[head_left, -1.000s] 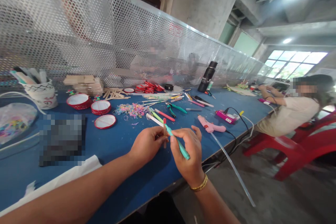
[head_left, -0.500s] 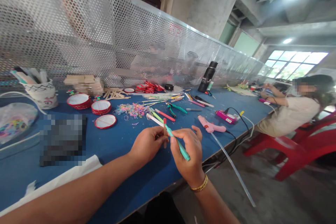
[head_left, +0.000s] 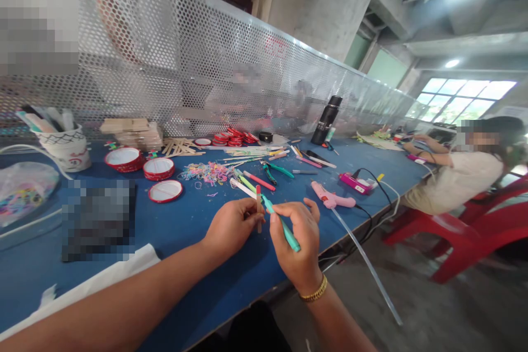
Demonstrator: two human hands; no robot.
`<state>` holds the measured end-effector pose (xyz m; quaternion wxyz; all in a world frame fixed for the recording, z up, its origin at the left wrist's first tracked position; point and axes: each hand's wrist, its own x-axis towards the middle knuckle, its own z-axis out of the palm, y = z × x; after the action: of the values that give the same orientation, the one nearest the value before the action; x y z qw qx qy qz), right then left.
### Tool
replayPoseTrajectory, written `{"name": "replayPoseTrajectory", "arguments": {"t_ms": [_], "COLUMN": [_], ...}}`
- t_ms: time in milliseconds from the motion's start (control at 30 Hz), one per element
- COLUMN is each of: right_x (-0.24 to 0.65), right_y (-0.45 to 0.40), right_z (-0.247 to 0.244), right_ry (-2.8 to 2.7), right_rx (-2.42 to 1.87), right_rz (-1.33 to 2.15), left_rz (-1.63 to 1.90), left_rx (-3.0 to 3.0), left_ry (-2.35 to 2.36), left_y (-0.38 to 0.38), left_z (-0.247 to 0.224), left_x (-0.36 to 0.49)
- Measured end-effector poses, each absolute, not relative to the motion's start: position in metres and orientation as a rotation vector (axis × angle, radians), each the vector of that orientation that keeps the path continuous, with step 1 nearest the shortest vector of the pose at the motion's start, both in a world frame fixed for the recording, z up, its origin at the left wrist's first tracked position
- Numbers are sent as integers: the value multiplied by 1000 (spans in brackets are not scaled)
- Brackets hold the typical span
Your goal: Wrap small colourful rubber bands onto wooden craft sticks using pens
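My left hand (head_left: 235, 225) pinches a wooden craft stick (head_left: 259, 221) upright between thumb and fingers. The stick's top end is coloured red. My right hand (head_left: 297, 236) is closed around a teal marker pen (head_left: 289, 234) in a writing grip, its tip close beside the stick; I cannot tell whether they touch. Just beyond the hands lie a red marker (head_left: 263, 181), a light green marker (head_left: 248, 182) and a white pen (head_left: 244, 187). A heap of colourful rubber bands (head_left: 210, 172) is spread to their left.
A pink glue gun (head_left: 330, 197) with a long glue stick hangs over the right table edge, near a purple power strip (head_left: 355, 183). Teal-handled pliers (head_left: 278, 169), red-rimmed discs (head_left: 165, 191), a black bottle (head_left: 326, 121) and a paper cup (head_left: 66, 148) stand about. A co-worker (head_left: 462, 176) sits at right.
The marker's tip has moved slightly down and away from the top of the stick. My left hand stays nearly still. The co-worker's hands have shifted a little.
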<state>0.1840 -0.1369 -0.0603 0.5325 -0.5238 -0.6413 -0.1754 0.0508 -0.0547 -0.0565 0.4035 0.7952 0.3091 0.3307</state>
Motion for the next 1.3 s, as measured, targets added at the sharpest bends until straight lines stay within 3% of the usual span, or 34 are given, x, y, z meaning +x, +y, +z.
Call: {"name": "replayPoseTrajectory", "arguments": {"t_ms": [1300], "right_x": [183], "right_y": [-138], "right_z": [-58], "right_ry": [-1545], "right_rx": [-1257], "right_rz": [-416], "left_rz": [839], "left_rx": [2034], "left_ry": [814], "left_y": [-56], "left_z": [-53], "left_x": [52]}}
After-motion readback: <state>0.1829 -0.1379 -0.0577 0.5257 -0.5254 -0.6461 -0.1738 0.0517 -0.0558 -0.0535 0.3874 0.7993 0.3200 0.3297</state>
